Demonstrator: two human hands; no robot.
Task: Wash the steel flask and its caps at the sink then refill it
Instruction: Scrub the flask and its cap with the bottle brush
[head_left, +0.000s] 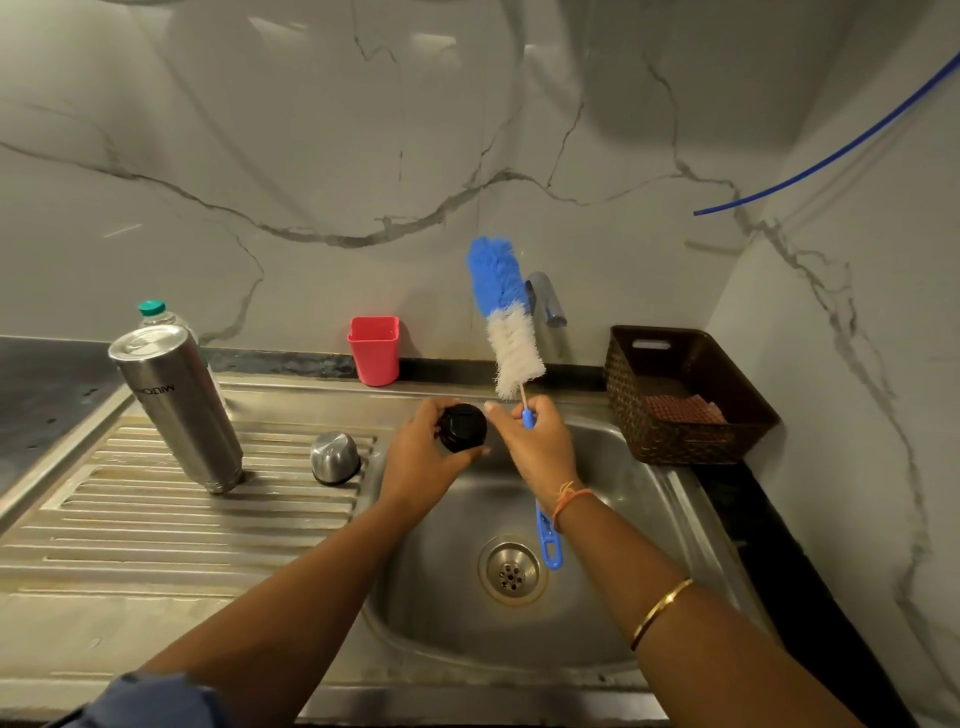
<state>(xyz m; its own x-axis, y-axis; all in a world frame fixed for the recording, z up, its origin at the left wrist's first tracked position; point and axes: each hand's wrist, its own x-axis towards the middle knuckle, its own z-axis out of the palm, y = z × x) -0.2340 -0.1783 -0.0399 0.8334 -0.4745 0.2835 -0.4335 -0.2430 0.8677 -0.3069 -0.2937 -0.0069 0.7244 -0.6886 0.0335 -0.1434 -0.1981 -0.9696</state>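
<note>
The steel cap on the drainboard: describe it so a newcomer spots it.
Find the ribbed drainboard left of the sink basin. Near its right edge, between the tall steel flask and the left hand, stands the steel cap. It is a short shiny dome, unlike the black cap in that hand.

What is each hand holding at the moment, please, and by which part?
The left hand grips the black cap round its sides; the right hand holds the bottle brush by its blue handle, bristles pointing up.
</note>
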